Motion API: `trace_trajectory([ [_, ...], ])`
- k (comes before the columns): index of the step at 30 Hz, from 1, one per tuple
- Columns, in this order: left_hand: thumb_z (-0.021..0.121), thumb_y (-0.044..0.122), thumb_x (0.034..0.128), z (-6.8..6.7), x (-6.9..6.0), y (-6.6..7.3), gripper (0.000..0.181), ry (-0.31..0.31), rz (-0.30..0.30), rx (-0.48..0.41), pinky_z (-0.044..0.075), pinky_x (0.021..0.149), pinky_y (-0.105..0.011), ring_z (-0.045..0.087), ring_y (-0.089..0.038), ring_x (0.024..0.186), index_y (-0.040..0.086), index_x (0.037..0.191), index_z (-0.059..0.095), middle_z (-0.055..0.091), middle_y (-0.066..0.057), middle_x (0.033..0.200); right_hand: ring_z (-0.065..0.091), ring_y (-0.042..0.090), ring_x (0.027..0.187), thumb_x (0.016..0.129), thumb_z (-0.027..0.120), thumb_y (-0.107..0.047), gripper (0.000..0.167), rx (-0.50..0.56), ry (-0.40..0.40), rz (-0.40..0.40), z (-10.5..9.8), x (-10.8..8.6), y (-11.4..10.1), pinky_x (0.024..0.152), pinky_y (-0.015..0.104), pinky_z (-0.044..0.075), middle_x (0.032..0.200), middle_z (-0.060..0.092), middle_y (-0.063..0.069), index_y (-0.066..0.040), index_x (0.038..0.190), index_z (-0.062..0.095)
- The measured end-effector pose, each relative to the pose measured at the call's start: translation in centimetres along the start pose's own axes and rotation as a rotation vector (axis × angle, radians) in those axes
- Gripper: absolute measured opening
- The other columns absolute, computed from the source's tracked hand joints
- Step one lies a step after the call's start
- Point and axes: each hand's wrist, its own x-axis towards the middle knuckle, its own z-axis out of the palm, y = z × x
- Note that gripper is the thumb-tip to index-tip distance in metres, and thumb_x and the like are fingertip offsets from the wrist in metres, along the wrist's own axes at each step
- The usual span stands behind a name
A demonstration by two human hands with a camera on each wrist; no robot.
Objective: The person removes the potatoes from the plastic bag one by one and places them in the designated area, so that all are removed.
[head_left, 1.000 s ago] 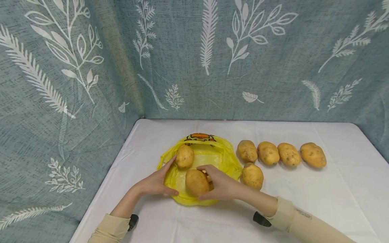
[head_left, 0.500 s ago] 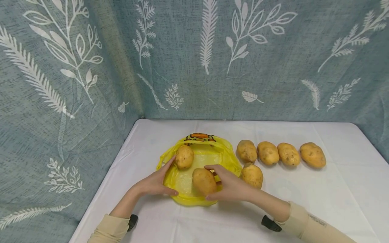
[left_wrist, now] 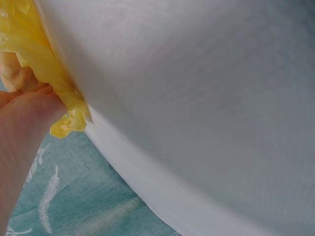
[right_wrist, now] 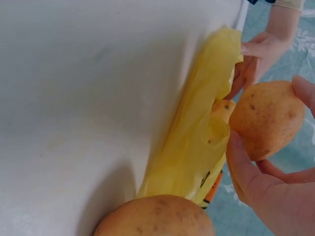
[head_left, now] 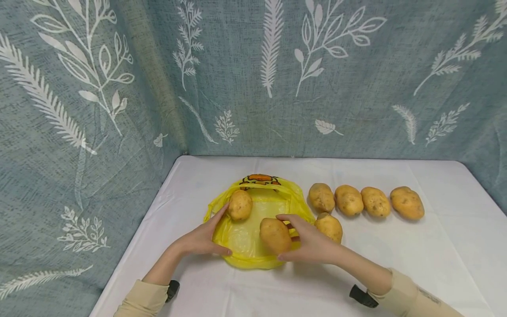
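Note:
In the head view a yellow plastic bag (head_left: 257,263) lies with its mouth spread wide. One potato (head_left: 240,205) sits inside at its left. My left hand (head_left: 200,240) rests on the bag's left edge, fingers stretched toward that potato and thumb apart at the near rim. The right hand (head_left: 313,246) holds another potato (head_left: 275,235) between thumb and fingers over the bag's right half. The right wrist view also shows this held potato (right_wrist: 268,118), raised beside the bag (right_wrist: 192,132). In the left wrist view, crumpled yellow plastic (left_wrist: 44,54) touches my hand.
Right of the bag, a potato (head_left: 328,226) lies close to its edge, partly behind my right wrist. Several more potatoes (head_left: 376,202) form a row farther back. A white cloth (head_left: 396,246) covers the table, with a patterned blue curtain (head_left: 293,127) behind.
My right hand has moved steadily to the right with its potato, from the middle of the bag toward its right side. The left hand, the bag and the other potatoes have stayed put.

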Motion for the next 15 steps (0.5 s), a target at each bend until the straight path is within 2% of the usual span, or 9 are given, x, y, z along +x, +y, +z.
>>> trace_trajectory([
  [15,0.085,0.033,0.0736,-0.1,-0.2,0.2,0.122,0.0,-0.006,0.008,0.016,0.114,-0.058,0.012,-0.038,0.146,0.017,0.158,-0.001,0.005,-0.014,0.162,0.046,0.033,0.126,0.079,0.083,-0.027,0.087,0.014,0.06,0.008,-1.9,-2.2,-0.5,0.095,0.033,0.049,0.145,0.042,0.015,-0.006,0.148,0.034],
])
